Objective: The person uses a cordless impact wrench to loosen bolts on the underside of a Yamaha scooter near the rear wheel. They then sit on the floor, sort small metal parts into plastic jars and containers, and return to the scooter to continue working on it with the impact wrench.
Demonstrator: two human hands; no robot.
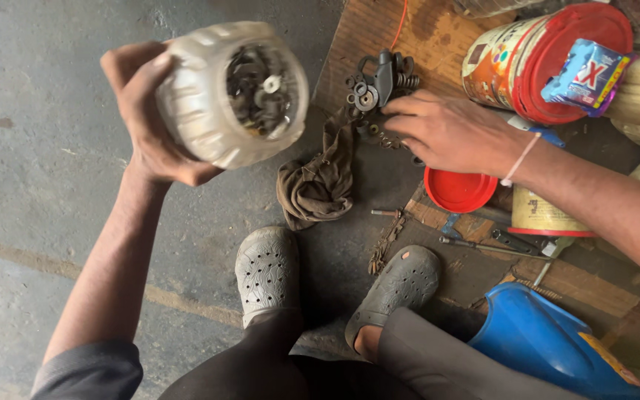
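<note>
Seen from above, a person crouches on a concrete floor [38, 111] in grey perforated clogs [267, 272]. The left hand [146, 122] is closed around a clear ribbed plastic jar [231, 92], holding it up and tipped so its open mouth faces the camera. Inside is a jumble of small dark metal parts, washers and nuts by the look of them. The jar is slightly blurred.

The right hand [450, 133] reaches out to a wooden board [424, 37] on the floor, fingers loosely curled over a small heap of metal parts [375, 81]: rings, a spring and a dark bracket. Whether it grips any piece cannot be told.

The step in hand looks like sorting or picking small hardware between jar and heap; the next move would call for a fine pinch on one tiny piece while keeping the jar steady.

Nearby lie a crumpled brown rag [318, 181], a red lid [458, 189], a red-lidded tin [542, 63] and a blue plastic container [550, 344].
</note>
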